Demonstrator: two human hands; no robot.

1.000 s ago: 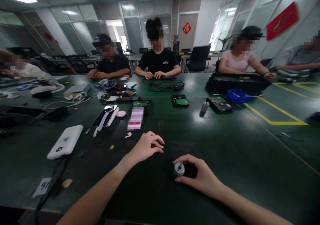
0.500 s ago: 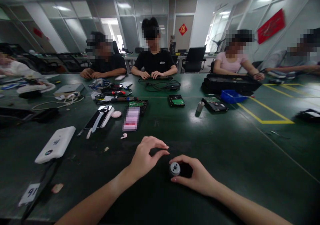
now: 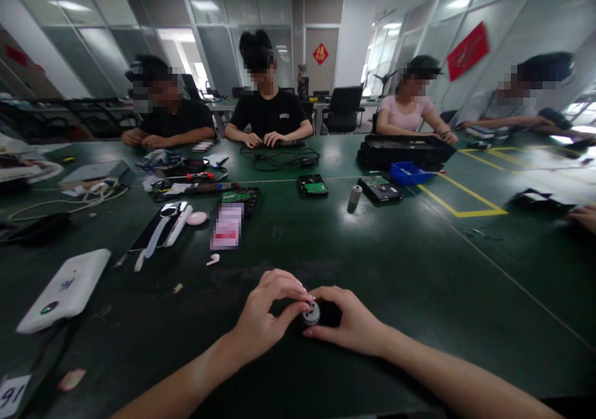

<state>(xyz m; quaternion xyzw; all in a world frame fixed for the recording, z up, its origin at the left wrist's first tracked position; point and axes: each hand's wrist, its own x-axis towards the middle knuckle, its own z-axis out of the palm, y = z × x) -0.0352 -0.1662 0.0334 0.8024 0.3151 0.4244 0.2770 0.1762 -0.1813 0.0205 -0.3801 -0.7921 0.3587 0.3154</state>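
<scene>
On the near part of the table, my right hand [image 3: 356, 321] curls its thumb and fingers around a small cylindrical metal motor [image 3: 313, 318], which stands upright with its round end up. Small dark holes show in that end, partly covered by fingertips. My left hand [image 3: 266, 307] pinches thumb and fingers together right at the motor's top. Whatever may be between those fingertips is too small to make out. Farther off, a second metal cylinder [image 3: 354, 195] stands upright on the green table [image 3: 395, 270].
Hard drives [image 3: 313, 185] lie mid-table, one beside a blue tray [image 3: 410, 174]. To the left are a phone [image 3: 227, 225], a white earbud [image 3: 213, 259], a watch [image 3: 162, 223] and a white power bank [image 3: 69, 288]. Several people [image 3: 270, 112] sit across the table.
My left hand has come over to the motor, its fingertips now at the top end. My right hand keeps its hold. The view has turned a little to the right.
</scene>
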